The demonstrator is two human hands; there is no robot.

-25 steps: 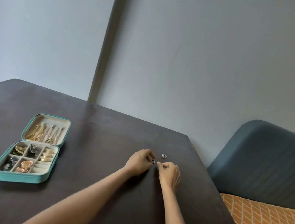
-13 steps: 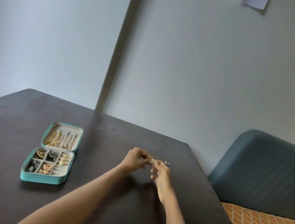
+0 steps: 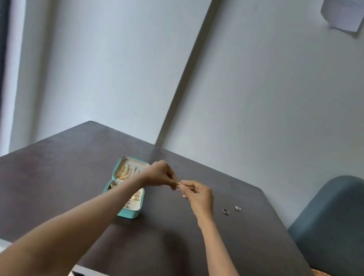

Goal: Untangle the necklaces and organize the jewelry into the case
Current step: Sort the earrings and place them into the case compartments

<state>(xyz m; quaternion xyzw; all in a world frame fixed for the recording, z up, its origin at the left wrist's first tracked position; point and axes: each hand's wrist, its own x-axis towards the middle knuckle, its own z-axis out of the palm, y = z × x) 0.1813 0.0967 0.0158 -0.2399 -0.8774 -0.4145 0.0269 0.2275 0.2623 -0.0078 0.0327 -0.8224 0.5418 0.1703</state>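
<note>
Both hands raised above the dark table (image 3: 50,190): left hand (image 3: 158,174) and right hand (image 3: 197,195) meeting fingertip to fingertip, fingers curled, both pinching one small gold piece of jewelry (image 3: 178,184), too small to tell its kind. Open teal jewelry case (image 3: 130,214) on the table just behind the left forearm, gold chains in the lid, compartments partly hidden by the arm. Two small rings (image 3: 226,211) on the table to the right of the right hand, near each other, well apart from the case.
</note>
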